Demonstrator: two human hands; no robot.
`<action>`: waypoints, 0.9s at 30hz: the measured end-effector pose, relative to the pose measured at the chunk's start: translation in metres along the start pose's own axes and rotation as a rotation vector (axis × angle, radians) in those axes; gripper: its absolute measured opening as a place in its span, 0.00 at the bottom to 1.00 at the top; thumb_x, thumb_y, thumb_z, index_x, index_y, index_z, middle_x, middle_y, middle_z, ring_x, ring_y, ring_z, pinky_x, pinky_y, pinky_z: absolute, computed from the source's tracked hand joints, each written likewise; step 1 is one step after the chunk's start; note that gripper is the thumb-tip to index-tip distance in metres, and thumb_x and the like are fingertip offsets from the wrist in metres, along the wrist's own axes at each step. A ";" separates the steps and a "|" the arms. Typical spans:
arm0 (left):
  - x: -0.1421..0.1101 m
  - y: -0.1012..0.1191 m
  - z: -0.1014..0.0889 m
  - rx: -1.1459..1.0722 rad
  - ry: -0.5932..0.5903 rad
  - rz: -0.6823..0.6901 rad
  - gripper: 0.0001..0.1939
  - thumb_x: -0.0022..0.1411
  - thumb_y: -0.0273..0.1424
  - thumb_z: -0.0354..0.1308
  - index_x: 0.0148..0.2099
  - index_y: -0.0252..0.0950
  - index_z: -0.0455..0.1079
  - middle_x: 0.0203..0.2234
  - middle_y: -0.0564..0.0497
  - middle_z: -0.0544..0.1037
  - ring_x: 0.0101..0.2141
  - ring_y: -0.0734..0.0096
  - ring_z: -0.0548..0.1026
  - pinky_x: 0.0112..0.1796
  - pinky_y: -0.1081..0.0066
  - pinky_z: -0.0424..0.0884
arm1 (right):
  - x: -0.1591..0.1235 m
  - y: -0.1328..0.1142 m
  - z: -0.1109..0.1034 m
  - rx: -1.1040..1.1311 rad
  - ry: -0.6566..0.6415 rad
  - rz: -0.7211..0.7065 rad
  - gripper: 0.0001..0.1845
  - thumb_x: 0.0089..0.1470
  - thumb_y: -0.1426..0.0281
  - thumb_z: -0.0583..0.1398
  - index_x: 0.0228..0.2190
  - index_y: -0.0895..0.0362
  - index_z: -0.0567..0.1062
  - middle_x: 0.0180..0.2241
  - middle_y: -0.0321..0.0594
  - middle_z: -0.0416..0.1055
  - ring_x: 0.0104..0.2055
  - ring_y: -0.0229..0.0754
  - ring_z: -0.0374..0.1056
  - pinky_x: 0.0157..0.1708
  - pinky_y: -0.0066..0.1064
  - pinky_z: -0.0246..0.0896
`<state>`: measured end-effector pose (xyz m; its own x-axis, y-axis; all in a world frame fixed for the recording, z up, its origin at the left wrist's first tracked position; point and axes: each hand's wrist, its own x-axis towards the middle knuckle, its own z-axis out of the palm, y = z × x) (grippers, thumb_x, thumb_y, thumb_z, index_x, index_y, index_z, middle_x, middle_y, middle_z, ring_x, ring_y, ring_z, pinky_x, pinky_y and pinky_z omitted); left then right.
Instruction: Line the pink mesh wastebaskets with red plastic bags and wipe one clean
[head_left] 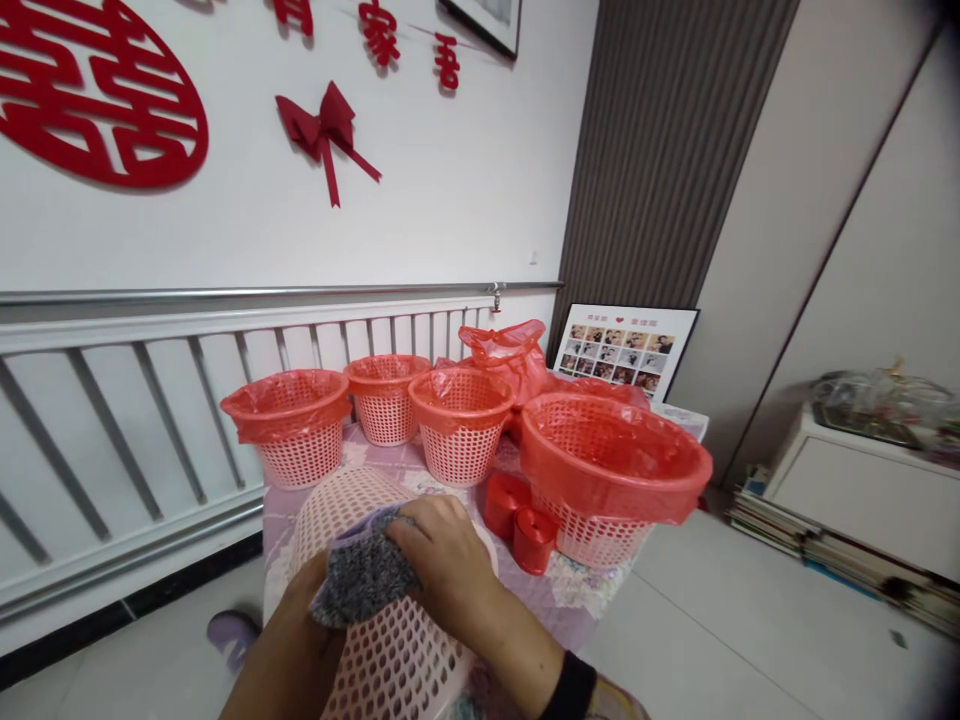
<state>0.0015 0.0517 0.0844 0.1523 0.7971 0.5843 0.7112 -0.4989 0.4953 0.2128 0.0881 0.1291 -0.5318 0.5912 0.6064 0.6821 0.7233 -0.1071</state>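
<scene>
A pink perforated plastic basket (397, 660) lies tilted on the table in front of me. Above its side, a speckled grey cloth with a lilac edge (367, 570) is stretched between both hands. My right hand (442, 545) is closed on the cloth's right end, fingers curled over it. At the cloth's left end my left hand (304, 605) grips it from below; most of its fingers are hidden by the cloth. Just right of the basket, two rolls of red plastic bags (535, 540) stand close together.
Several pink baskets lined with red bags, among them a large basket (600, 530) at right and a smaller basket (300, 455) at left, stand on the cloth-covered table (585, 590). Behind are loose red bags (517, 360) and a radiator (172, 430). A slipper (232, 635) lies on the floor.
</scene>
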 end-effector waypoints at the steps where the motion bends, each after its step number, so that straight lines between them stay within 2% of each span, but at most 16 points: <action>1: 0.000 0.000 0.001 0.031 -0.041 0.037 0.21 0.67 0.29 0.51 0.61 0.40 0.66 0.52 0.42 0.77 0.52 0.59 0.76 0.50 0.58 0.78 | -0.004 0.004 0.000 0.023 0.026 0.018 0.21 0.51 0.70 0.69 0.47 0.51 0.73 0.45 0.39 0.74 0.47 0.48 0.67 0.45 0.40 0.58; 3: 0.000 -0.003 0.004 0.128 -0.113 0.131 0.27 0.64 0.24 0.50 0.65 0.41 0.62 0.58 0.41 0.74 0.57 0.60 0.73 0.55 0.58 0.75 | -0.011 0.011 0.002 0.060 0.074 0.060 0.21 0.50 0.72 0.68 0.46 0.52 0.73 0.45 0.41 0.74 0.47 0.49 0.67 0.46 0.41 0.59; 5: -0.002 -0.008 0.008 0.209 -0.130 0.192 0.32 0.62 0.22 0.49 0.67 0.43 0.59 0.61 0.43 0.71 0.60 0.61 0.70 0.58 0.56 0.72 | -0.017 0.019 0.004 0.083 0.119 0.109 0.21 0.48 0.76 0.67 0.45 0.53 0.73 0.44 0.42 0.74 0.46 0.49 0.67 0.45 0.41 0.60; 9: -0.009 -0.018 0.009 0.338 -0.068 0.266 0.30 0.62 0.23 0.48 0.66 0.42 0.62 0.59 0.43 0.74 0.58 0.61 0.73 0.53 0.57 0.75 | -0.032 0.036 0.010 0.126 0.188 0.203 0.24 0.40 0.83 0.61 0.41 0.56 0.72 0.41 0.44 0.73 0.43 0.50 0.67 0.44 0.41 0.64; 12: -0.014 -0.022 0.007 0.419 -0.061 0.309 0.30 0.62 0.24 0.49 0.66 0.41 0.63 0.59 0.45 0.75 0.57 0.62 0.74 0.52 0.60 0.74 | -0.044 0.047 0.017 0.177 0.243 0.255 0.25 0.36 0.84 0.58 0.40 0.57 0.71 0.40 0.46 0.72 0.43 0.50 0.68 0.44 0.42 0.66; 16: -0.015 -0.023 0.006 0.412 -0.073 0.301 0.32 0.61 0.22 0.48 0.67 0.44 0.60 0.60 0.49 0.74 0.59 0.66 0.73 0.54 0.63 0.72 | -0.058 0.056 0.024 0.241 0.272 0.368 0.24 0.39 0.81 0.58 0.42 0.56 0.72 0.42 0.46 0.72 0.46 0.51 0.69 0.47 0.44 0.68; 20: -0.016 -0.022 -0.002 0.394 0.008 0.302 0.28 0.65 0.26 0.49 0.66 0.45 0.60 0.58 0.47 0.76 0.56 0.69 0.75 0.52 0.67 0.73 | -0.079 0.065 0.035 0.354 0.323 0.563 0.19 0.42 0.76 0.59 0.41 0.56 0.74 0.41 0.45 0.75 0.46 0.51 0.72 0.49 0.43 0.69; 24: -0.027 -0.031 -0.011 0.401 0.014 0.305 0.27 0.68 0.29 0.48 0.68 0.46 0.56 0.58 0.46 0.76 0.57 0.69 0.74 0.53 0.68 0.71 | -0.113 0.068 0.063 0.411 0.365 0.723 0.21 0.47 0.69 0.60 0.45 0.57 0.75 0.43 0.48 0.78 0.47 0.53 0.75 0.49 0.45 0.71; 27: -0.039 -0.045 -0.014 0.383 0.015 0.267 0.30 0.69 0.31 0.49 0.70 0.50 0.51 0.60 0.47 0.74 0.58 0.68 0.73 0.54 0.68 0.70 | -0.140 0.059 0.090 0.512 0.382 0.896 0.23 0.48 0.62 0.61 0.45 0.58 0.76 0.43 0.49 0.80 0.46 0.56 0.77 0.49 0.47 0.72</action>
<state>-0.0460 0.0381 0.0481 0.3570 0.6516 0.6693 0.8508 -0.5226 0.0550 0.2821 0.0798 -0.0331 0.3024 0.8905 0.3399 0.4072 0.2017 -0.8908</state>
